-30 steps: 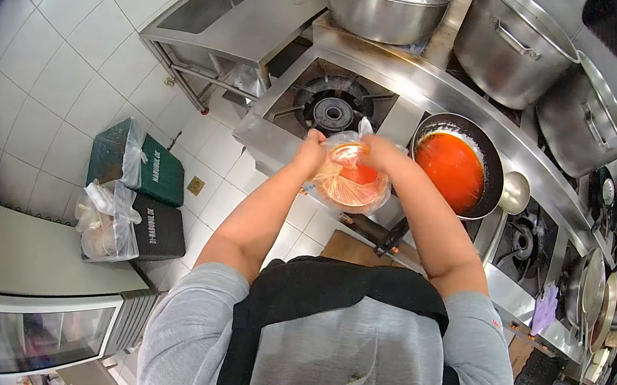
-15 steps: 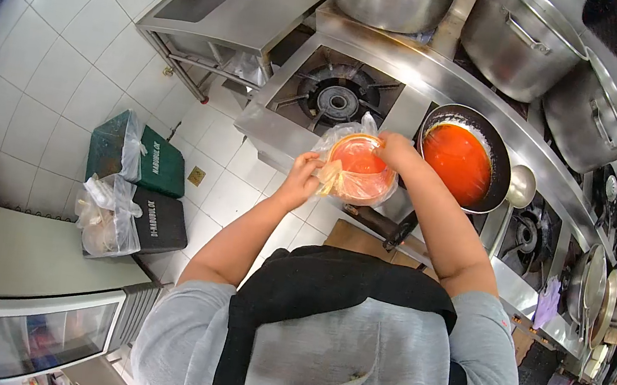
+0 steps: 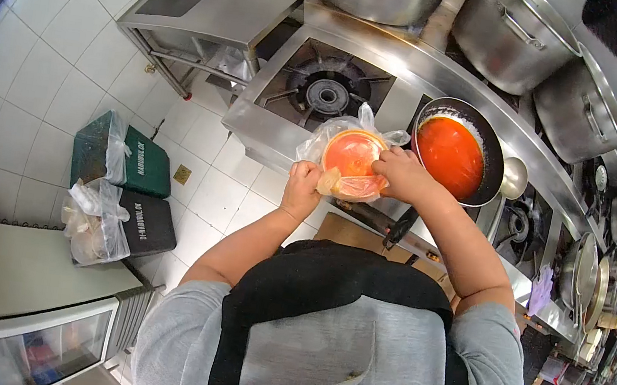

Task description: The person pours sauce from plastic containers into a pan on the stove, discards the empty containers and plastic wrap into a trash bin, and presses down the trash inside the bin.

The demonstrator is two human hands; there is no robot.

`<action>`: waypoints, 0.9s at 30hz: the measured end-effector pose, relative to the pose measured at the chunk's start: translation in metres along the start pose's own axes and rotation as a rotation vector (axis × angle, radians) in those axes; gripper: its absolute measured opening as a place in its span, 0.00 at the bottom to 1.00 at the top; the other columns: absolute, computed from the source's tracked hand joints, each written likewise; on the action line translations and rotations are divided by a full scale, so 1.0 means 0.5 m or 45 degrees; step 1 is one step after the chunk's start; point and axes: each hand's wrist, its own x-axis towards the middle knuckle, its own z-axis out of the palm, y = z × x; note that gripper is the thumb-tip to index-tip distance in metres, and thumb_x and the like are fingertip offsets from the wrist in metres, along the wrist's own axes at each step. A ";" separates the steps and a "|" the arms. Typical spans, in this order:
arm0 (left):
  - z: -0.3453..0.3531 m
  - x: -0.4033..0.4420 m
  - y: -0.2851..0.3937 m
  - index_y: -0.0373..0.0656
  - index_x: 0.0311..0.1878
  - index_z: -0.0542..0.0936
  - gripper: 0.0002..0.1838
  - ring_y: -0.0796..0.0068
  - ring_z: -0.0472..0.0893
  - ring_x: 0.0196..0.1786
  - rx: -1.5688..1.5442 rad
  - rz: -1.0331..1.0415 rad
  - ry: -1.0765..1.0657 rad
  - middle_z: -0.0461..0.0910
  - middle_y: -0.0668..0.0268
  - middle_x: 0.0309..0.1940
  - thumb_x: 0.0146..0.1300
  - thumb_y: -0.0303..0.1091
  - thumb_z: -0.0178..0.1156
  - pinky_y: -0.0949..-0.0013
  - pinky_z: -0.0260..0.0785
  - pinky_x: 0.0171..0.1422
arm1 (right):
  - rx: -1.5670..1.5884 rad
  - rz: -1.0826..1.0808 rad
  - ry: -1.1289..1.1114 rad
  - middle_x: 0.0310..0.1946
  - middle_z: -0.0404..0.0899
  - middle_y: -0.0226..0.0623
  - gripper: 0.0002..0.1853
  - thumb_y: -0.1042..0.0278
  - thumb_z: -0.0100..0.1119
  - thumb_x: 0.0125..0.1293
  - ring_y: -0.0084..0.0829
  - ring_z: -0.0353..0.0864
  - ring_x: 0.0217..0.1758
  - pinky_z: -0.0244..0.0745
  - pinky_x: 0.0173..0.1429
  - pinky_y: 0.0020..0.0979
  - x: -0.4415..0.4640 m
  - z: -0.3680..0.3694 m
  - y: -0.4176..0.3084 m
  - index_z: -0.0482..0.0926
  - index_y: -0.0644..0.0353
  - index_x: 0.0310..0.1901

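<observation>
Both hands are partly closed: my left hand (image 3: 301, 190) pinches the plastic bag (image 3: 317, 147); my right hand (image 3: 402, 175) grips its other side. Between them sits the orange-rimmed container (image 3: 352, 154). Right of both: the pan (image 3: 494, 159).

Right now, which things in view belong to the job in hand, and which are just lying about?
Job:
- left hand, right hand
- orange-rimmed tub inside plastic bag
- probably frying pan, red sauce

Seemingly lying about:
- purple cloth
- green bin, black bin
</observation>
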 end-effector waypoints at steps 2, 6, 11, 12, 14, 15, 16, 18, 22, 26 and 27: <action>0.020 -0.003 -0.017 0.41 0.41 0.70 0.24 0.53 0.67 0.47 0.004 -0.021 -0.009 0.66 0.56 0.43 0.37 0.26 0.66 0.59 0.62 0.53 | -0.027 -0.039 0.056 0.42 0.72 0.35 0.18 0.67 0.65 0.43 0.37 0.69 0.52 0.66 0.53 0.37 -0.001 0.008 -0.005 0.77 0.56 0.39; 0.002 -0.002 0.026 0.39 0.43 0.67 0.26 0.52 0.67 0.47 -0.023 -0.002 0.049 0.66 0.56 0.42 0.38 0.28 0.68 0.57 0.61 0.53 | -0.118 -0.241 0.112 0.38 0.73 0.37 0.14 0.70 0.63 0.44 0.38 0.73 0.47 0.69 0.48 0.36 0.005 0.046 0.009 0.76 0.56 0.36; -0.008 0.004 0.054 0.38 0.40 0.65 0.28 0.56 0.67 0.44 -0.171 -0.128 0.072 0.66 0.57 0.37 0.38 0.34 0.71 0.58 0.62 0.48 | 0.008 -0.245 0.101 0.33 0.73 0.36 0.09 0.69 0.61 0.45 0.39 0.73 0.43 0.73 0.43 0.36 0.005 0.030 0.030 0.75 0.58 0.31; 0.000 0.002 0.045 0.38 0.40 0.65 0.28 0.56 0.67 0.44 -0.175 -0.124 0.067 0.66 0.57 0.37 0.38 0.34 0.71 0.58 0.62 0.48 | -0.003 -0.342 0.150 0.31 0.71 0.36 0.08 0.69 0.61 0.44 0.39 0.72 0.42 0.73 0.40 0.36 0.006 0.024 0.031 0.74 0.58 0.28; 0.017 0.004 0.027 0.39 0.37 0.66 0.26 0.57 0.67 0.43 -0.130 -0.144 0.147 0.66 0.57 0.37 0.37 0.33 0.72 0.60 0.62 0.46 | -0.033 -0.359 0.081 0.32 0.73 0.36 0.07 0.68 0.59 0.47 0.38 0.73 0.42 0.73 0.42 0.36 0.004 0.013 0.030 0.75 0.58 0.29; 0.015 0.010 0.028 0.39 0.37 0.66 0.26 0.57 0.67 0.43 -0.138 -0.138 0.146 0.66 0.57 0.37 0.37 0.33 0.72 0.60 0.62 0.46 | -0.058 -0.383 0.008 0.33 0.74 0.37 0.06 0.67 0.57 0.50 0.38 0.75 0.41 0.73 0.43 0.36 0.001 0.006 0.030 0.77 0.57 0.30; 0.013 0.013 0.030 0.39 0.34 0.67 0.24 0.58 0.68 0.42 -0.148 -0.127 0.180 0.66 0.58 0.35 0.37 0.33 0.72 0.61 0.63 0.45 | -0.060 -0.376 0.003 0.33 0.74 0.37 0.06 0.67 0.57 0.50 0.38 0.75 0.41 0.73 0.43 0.36 -0.001 0.012 0.034 0.77 0.57 0.30; 0.013 0.016 0.028 0.39 0.32 0.68 0.22 0.58 0.68 0.40 -0.163 -0.123 0.214 0.66 0.59 0.34 0.37 0.32 0.71 0.61 0.64 0.44 | -0.054 -0.391 0.016 0.31 0.75 0.36 0.06 0.67 0.56 0.50 0.36 0.75 0.41 0.73 0.42 0.35 -0.002 0.028 0.040 0.77 0.58 0.28; 0.031 0.010 0.014 0.41 0.31 0.72 0.18 0.60 0.69 0.39 -0.234 -0.139 0.203 0.68 0.62 0.32 0.37 0.30 0.70 0.62 0.63 0.44 | -0.105 -0.425 0.115 0.28 0.75 0.34 0.05 0.67 0.55 0.49 0.36 0.75 0.39 0.74 0.40 0.35 -0.011 0.057 0.039 0.76 0.58 0.24; 0.036 0.003 0.025 0.44 0.38 0.78 0.17 0.64 0.70 0.36 -0.312 -0.056 0.211 0.68 0.63 0.31 0.40 0.25 0.67 0.67 0.64 0.42 | -0.174 -0.264 0.102 0.24 0.75 0.36 0.07 0.63 0.57 0.48 0.38 0.75 0.35 0.73 0.38 0.34 -0.013 0.084 0.040 0.76 0.57 0.23; 0.034 0.001 0.032 0.44 0.38 0.78 0.17 0.64 0.70 0.36 -0.313 -0.056 0.203 0.68 0.63 0.31 0.40 0.25 0.67 0.67 0.64 0.42 | -0.218 -0.185 -0.005 0.24 0.75 0.37 0.07 0.63 0.58 0.49 0.39 0.76 0.34 0.73 0.38 0.35 -0.013 0.088 0.034 0.77 0.57 0.23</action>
